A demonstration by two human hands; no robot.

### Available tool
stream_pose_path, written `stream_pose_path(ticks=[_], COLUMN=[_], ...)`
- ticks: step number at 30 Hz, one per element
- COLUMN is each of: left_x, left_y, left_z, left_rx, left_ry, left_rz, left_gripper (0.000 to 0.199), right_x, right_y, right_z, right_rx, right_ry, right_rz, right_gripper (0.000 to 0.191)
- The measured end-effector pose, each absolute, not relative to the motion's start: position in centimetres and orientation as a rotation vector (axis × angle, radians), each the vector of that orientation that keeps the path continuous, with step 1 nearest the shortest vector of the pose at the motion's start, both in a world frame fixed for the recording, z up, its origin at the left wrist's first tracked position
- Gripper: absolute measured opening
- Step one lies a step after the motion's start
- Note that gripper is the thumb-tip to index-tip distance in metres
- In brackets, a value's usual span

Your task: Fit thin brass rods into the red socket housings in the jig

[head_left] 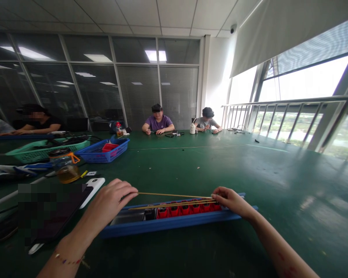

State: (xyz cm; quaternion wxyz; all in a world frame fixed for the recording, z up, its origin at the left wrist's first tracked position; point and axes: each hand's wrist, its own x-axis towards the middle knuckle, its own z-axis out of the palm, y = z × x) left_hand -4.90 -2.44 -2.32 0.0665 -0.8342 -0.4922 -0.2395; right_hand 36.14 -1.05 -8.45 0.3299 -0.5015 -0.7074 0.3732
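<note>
Between my two hands a thin tan strand [174, 195] runs almost straight, just above a long blue tray [168, 227]. My left hand [114, 199] pinches its left end over the tray's left part. The other end is at the closed fingertips of my right hand [227, 197], by the tray's right part. A couple of similar tan strands [174, 204] lie lengthwise over the tray and reach under my right fingers. Inside the tray sit several red blocks with dark tops [185, 209] in a row, a black piece [150, 213] and a grey flat section [127, 217].
To the left are a dark tablet-like slab [66, 214], a white phone-like object [95, 189], a jar of amber liquid [65, 170], a blue basket [104, 154] and a green basket [34, 152]. Co-workers sit across the green table [278, 185]. A railing runs along the windows.
</note>
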Motion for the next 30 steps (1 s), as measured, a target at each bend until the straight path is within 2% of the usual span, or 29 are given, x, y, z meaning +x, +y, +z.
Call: stream_pose_path(ticks=[6, 11, 19, 25, 30], left_x=[-8.0, -7.8, -3.9, -2.9, -3.2], left_y=[-2.2, 0.1, 4.8, 6.3, 6.9], left_z=[0.1, 0.5, -4.8, -8.9, -10.4], left_rx=[-2.15, -2.187, -2.466, -2.668, -2.74], left_ry=[-1.412, -1.53, -1.796, -1.931, -1.97], left_rz=[-0.778, -0.668, -0.461, -0.409, -0.408], left_gripper=[0.028, 0.024, 0.013, 0.009, 0.01], right_x=[36.3, 36.6, 37.1, 37.0, 36.8], right_y=[-1.0, -0.7, -0.7, -0.8, -0.7], right_z=[-8.6, -9.0, -9.3, -9.1, -8.5], right_rx=[-1.319, -1.303, -1.423, -1.375, -1.352], right_ry=[-1.862, -1.873, -1.988, -1.953, -1.84], right_rz=[0.937, 0.894, 0.703, 0.707, 0.719], right_gripper=[0.036, 0.033, 0.034, 0.033, 0.032])
